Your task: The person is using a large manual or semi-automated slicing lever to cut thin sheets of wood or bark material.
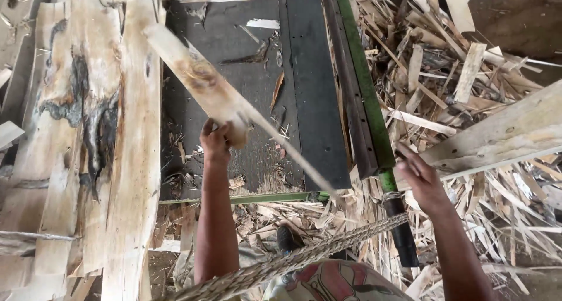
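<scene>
Left hand (215,142) grip clamped on plank (199,81) end, raised over dark table (304,102). Right hand (422,178) fingers apart, empty, near green rail (366,90). Advisable: support plank firmly, keep fingers off edges.

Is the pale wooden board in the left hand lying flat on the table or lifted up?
Lifted. The left hand grips one end of the pale wooden board, which slants, blurred, above the dark table.

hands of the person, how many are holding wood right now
1. The left hand grips the end of a blurred wooden board; the right hand is open, holding nothing, beside the green rail.
</scene>
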